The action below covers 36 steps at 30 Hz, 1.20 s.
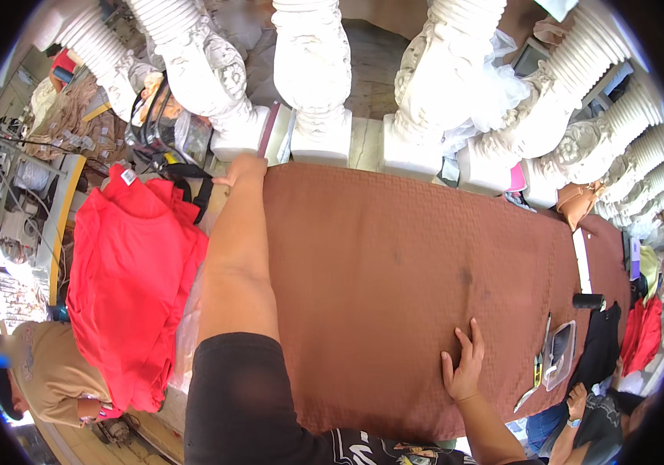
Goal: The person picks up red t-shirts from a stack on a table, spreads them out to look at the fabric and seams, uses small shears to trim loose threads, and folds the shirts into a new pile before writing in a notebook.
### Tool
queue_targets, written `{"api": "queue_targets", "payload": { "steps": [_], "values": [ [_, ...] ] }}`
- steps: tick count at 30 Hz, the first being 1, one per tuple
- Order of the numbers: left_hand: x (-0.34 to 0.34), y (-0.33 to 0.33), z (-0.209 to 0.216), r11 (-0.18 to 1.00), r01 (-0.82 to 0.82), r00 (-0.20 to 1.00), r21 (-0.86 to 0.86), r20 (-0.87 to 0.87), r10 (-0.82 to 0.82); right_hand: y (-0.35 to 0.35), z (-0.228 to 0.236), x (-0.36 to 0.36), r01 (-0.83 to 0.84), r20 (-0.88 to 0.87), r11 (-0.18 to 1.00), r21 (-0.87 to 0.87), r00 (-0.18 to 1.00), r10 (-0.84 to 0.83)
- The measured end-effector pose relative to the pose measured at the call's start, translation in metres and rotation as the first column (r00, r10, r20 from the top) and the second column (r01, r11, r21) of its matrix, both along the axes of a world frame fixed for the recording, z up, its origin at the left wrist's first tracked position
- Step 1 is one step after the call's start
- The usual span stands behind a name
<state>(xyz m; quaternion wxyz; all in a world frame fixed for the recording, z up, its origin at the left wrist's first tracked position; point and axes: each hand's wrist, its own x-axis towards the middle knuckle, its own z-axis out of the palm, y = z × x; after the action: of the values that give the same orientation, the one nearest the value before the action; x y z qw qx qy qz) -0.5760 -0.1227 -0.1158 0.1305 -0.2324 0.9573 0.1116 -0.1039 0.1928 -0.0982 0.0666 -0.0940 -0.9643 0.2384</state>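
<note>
One brown cloth (378,271) lay laid out before me, seemingly soft, light and best held by its edges, my right hand (465,373) spread on it, my left hand (246,166) at its far-left corner, grip unclear.

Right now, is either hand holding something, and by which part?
The right hand holds nothing, resting open on the brown cloth. Whether the left hand grips anything cannot be told.

We hold our left arm (237,287) stretched forward, one finger (222,180) of the left grip (246,167) pointing outward; our right grip (465,377) is palm down, its fingers (477,339) spread.
</note>
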Motion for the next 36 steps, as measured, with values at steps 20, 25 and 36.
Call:
{"api": "queue_targets", "payload": {
  "steps": [20, 25, 36],
  "values": [
    [0.084, -0.062, 0.091, 0.958, 0.281, 0.774, 0.053, -0.603, -0.194, 0.000, -0.005, 0.001, 0.020, -0.036, 1.000, 0.018, 0.999, -0.020],
    [0.198, -0.055, 0.097, 0.749, 0.422, 0.754, 0.512, -0.657, 0.024, -0.003, 0.005, 0.002, 0.019, -0.036, 0.995, 0.101, 0.999, -0.016],
    [0.455, 0.100, 0.051, 0.439, 0.536, 0.827, 0.721, -0.553, -0.100, -0.048, 0.022, -0.005, 0.032, 0.008, 0.355, -0.934, 0.998, -0.070]
  ]
}}
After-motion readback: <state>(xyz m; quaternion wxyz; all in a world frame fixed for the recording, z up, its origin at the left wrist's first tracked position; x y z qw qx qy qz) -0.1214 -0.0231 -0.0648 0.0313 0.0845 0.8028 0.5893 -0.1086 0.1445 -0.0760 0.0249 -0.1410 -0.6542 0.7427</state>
